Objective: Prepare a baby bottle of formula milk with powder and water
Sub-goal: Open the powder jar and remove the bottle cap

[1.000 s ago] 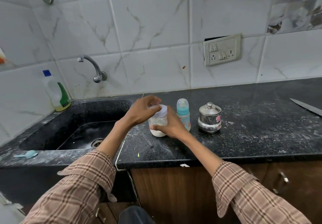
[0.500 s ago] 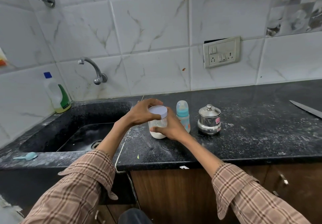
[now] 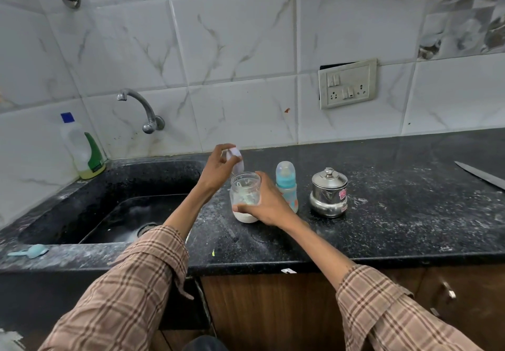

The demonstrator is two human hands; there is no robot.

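**Jar open, lid held in left hand**

Near left, on the sink rim: a small blue scoop [image 3: 30, 251], well apart from both hands. Mid-counter [image 3: 382, 230]: right hand [image 3: 266, 203] wraps the jar [image 3: 245, 197] from its right side, fingers curled round the glass; white powder sits in the bottom. Jar mouth uncovered. Left hand [image 3: 218, 169] just above and left of the jar, pinching the white lid [image 3: 237, 159], tilted. Just right of the right hand: baby bottle [image 3: 286, 185], capped, upright. Further right, a steel pot [image 3: 329, 193] with its lid on. Far left corner: detergent bottle [image 3: 82, 147], tap [image 3: 142, 110].
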